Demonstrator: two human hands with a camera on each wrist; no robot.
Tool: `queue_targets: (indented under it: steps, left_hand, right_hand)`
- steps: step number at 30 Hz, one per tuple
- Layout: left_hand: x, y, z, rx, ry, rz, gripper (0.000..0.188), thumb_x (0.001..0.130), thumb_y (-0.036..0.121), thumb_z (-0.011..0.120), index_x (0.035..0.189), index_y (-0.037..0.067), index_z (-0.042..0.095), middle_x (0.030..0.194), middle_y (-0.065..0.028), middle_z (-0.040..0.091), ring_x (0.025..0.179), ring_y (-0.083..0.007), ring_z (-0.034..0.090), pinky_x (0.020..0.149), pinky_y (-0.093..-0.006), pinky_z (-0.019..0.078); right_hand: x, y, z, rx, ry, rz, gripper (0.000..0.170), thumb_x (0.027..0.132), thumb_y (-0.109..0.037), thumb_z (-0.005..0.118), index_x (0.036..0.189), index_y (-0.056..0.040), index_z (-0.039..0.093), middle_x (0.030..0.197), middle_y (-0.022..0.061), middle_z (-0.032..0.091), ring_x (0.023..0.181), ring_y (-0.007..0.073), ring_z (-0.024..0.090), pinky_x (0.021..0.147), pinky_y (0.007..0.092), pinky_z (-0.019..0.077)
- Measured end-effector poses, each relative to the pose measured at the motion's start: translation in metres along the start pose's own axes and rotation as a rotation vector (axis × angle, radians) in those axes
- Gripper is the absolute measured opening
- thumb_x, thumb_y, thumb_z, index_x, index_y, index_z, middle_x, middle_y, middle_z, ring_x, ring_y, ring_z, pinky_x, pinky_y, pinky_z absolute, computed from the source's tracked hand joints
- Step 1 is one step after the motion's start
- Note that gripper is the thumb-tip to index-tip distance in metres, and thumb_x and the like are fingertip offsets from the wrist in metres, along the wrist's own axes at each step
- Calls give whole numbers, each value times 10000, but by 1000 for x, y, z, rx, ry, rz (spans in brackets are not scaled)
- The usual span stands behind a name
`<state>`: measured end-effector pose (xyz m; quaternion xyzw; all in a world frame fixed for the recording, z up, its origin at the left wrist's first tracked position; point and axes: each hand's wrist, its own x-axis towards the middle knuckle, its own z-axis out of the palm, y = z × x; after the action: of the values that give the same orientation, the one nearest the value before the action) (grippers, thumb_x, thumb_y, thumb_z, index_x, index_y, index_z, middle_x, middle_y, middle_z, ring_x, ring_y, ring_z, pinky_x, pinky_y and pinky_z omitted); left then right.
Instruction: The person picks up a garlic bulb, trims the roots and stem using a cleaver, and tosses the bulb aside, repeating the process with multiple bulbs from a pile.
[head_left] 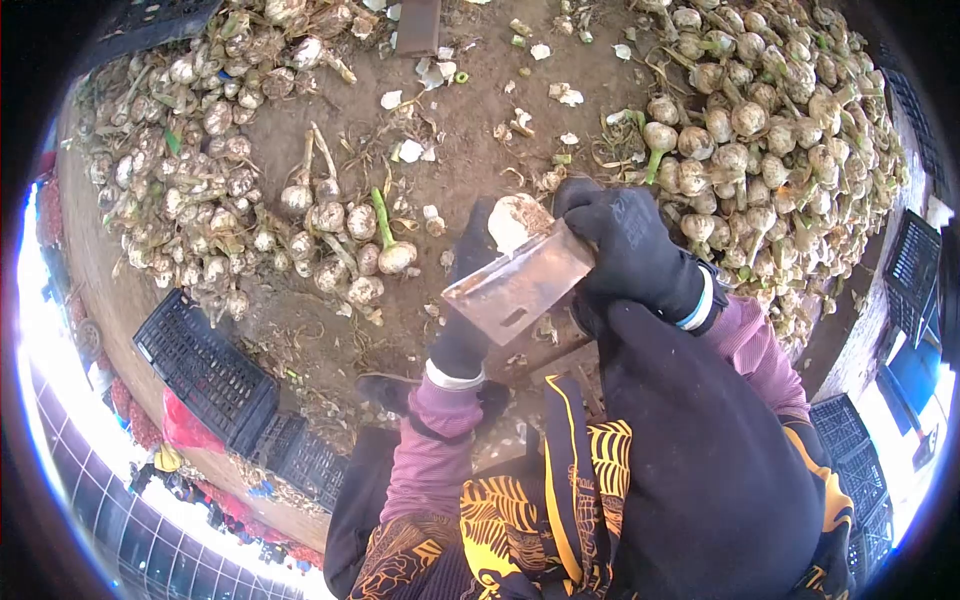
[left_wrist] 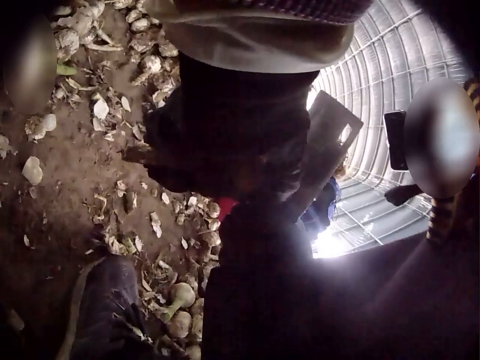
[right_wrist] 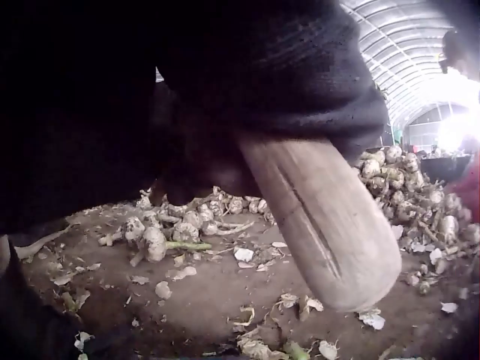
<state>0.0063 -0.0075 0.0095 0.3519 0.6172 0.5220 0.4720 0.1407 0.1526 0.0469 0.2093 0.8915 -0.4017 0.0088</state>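
Head view: bright, fisheye-curved, corners black; glare whitens both edges. Left wrist view: dim, backlit, two blurred patches. Right wrist view: dark foreground, glare at right.

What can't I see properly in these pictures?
Black-gloved left hand: in the head view, much of it is hidden behind the flat, brownish, rectangular metal blade; the left wrist view is too dark.
Round white-and-brown garlic bulb: in the head view, the blade hides its lower side.
Pale wooden handle: in the right wrist view, the black-gloved right hand covers its upper part.
Black plastic crate, top left: the head view's edge cuts it off.
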Motion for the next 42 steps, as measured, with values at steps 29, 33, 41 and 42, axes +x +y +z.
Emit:
queue_targets:
  steps: [29, 33, 41, 42]
  left_hand:
    - [3, -33, -4, -86, 230, -91, 304, 918, 110, 554, 1211, 36, 525, 1087, -88, 630, 1029, -221, 613, 961, -404, 505]
    - [2, -45, 16, 22, 289, -196, 258, 923, 160, 568, 1135, 13, 572, 1155, -107, 621, 1095, -211, 586, 1031, -419, 450]
    - [-2, -12, 28, -249, 294, -201, 452, 847, 171, 640, 1256, 31, 506, 1249, -134, 567, 1230, -260, 513, 1044, -413, 429]
    - [-2, -14, 23, -415, 318, -222, 461, 846, 178, 648, 1258, 31, 503, 1228, -129, 574, 1186, -248, 527, 1012, -399, 437]
  right_hand:
    - [-21, 34, 27, 491, 303, 438, 180, 789, -135, 652, 881, 18, 669, 762, 209, 649, 679, 296, 654, 646, 381, 493]
    - [-20, 26, 31, 512, 312, 450, 171, 793, -128, 643, 893, 10, 659, 839, 179, 663, 715, 248, 648, 666, 366, 496]
    - [-22, 72, 47, 424, 83, 427, 247, 783, -228, 694, 848, 9, 672, 744, 126, 673, 626, 198, 621, 615, 344, 495]
    - [-27, 89, 54, 406, -11, 529, 266, 776, -243, 708, 832, 14, 673, 706, 117, 671, 603, 182, 616, 602, 343, 495]
